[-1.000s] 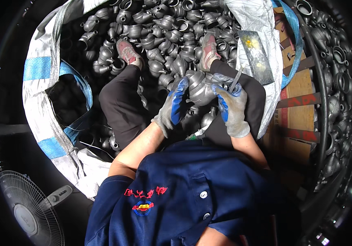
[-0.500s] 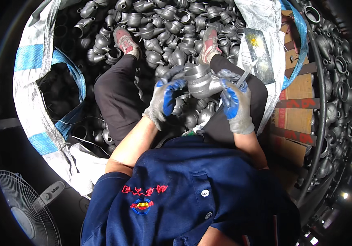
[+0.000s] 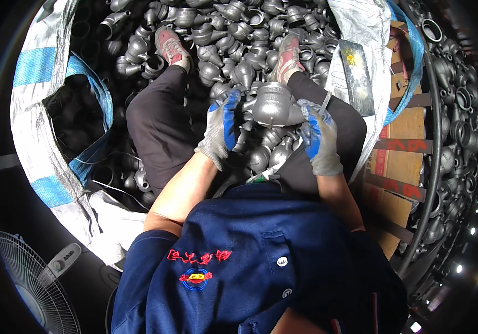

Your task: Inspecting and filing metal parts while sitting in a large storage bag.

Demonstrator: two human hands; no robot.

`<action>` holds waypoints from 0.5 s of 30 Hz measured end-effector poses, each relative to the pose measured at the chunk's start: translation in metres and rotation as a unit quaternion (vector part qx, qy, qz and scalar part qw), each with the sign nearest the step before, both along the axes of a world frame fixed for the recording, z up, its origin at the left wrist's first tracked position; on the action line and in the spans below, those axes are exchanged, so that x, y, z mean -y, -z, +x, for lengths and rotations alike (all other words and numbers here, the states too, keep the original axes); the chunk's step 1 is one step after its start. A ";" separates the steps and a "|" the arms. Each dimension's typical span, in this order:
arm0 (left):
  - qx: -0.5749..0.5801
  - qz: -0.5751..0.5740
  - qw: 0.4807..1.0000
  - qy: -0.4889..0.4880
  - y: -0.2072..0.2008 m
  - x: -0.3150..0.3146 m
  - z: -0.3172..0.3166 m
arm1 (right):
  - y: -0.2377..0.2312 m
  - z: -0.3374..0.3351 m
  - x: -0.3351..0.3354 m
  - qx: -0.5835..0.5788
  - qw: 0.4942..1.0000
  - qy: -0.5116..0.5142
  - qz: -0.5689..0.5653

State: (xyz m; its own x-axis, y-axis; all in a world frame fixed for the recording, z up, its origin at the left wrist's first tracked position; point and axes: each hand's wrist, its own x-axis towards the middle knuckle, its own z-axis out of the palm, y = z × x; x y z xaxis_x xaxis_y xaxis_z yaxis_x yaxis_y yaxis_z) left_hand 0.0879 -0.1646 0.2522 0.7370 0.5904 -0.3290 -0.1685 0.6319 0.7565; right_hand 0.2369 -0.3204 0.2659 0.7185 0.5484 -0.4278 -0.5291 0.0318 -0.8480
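Note:
I sit inside a big white and blue woven sack (image 3: 44,128) full of grey cast metal fittings (image 3: 222,28). Both hands wear grey gloves with blue palms. My left hand (image 3: 219,131) and my right hand (image 3: 319,139) hold one bell-shaped grey metal fitting (image 3: 271,106) between them, above my lap. A thin metal tool (image 3: 325,100) sticks up from my right hand's fingers beside the fitting. More fittings lie between my knees, under the held one.
My legs in dark trousers and pink shoes (image 3: 171,47) stretch forward over the pile. Cardboard sheets (image 3: 397,150) and a black hose (image 3: 436,139) lie right, beside more fittings (image 3: 461,106). A floor fan (image 3: 33,284) stands at lower left.
The held fitting and both hands have shifted slightly up and forward, and the fitting has turned in my grip. My view has tipped a little farther over the pile.

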 end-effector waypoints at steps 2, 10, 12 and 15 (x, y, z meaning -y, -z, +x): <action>0.033 -0.075 0.996 -0.039 0.006 0.002 0.005 | -0.001 -0.004 -0.003 0.035 0.999 0.000 -0.023; -0.068 -0.030 0.993 -0.095 0.022 -0.007 0.012 | -0.024 -0.014 -0.012 0.099 0.991 -0.054 -0.071; -0.115 0.021 0.991 -0.057 0.018 -0.012 0.011 | -0.035 -0.016 -0.013 0.116 0.989 -0.073 -0.055; -0.118 0.330 0.935 -0.060 0.025 -0.010 0.014 | -0.037 -0.016 -0.004 0.117 0.983 -0.144 -0.012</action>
State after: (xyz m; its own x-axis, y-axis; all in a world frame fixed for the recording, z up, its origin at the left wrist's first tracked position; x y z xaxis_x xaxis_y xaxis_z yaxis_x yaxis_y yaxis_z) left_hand 0.1016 -0.1544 0.2271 0.6062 0.7952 -0.0093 0.0120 0.0026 0.9999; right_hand 0.2210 -0.3162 0.3029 0.6151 0.7349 -0.2857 -0.3044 -0.1129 -0.9458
